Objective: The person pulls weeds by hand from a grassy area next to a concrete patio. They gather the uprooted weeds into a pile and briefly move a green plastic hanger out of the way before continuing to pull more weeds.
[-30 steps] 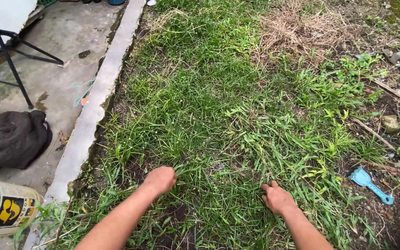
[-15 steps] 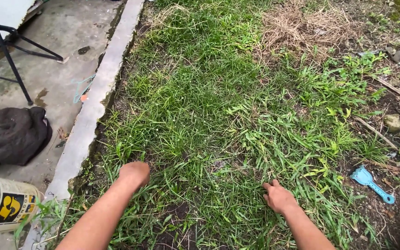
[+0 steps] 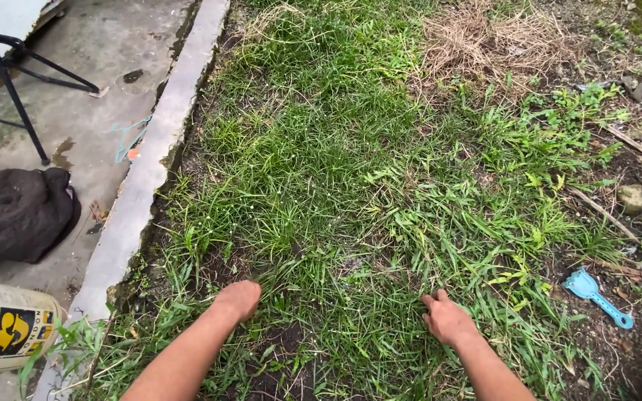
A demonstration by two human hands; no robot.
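Grass (image 3: 351, 223) hides fingers of left hand (image 3: 238, 298), right hand (image 3: 446, 319); grip unclear

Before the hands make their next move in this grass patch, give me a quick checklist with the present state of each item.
1. Left hand down in the grass near the bare soil: ok.
2. Right hand on the grass, fingers curled into the blades: ok.
3. Either hand actually gripping a tuft: cannot tell, fingers are buried.
4. Blue hand tool within view, lying apart to the right of the right hand: ok.
5. Concrete kerb apart from both hands: ok.
6. White container off the grass, on the far side of the kerb: ok.
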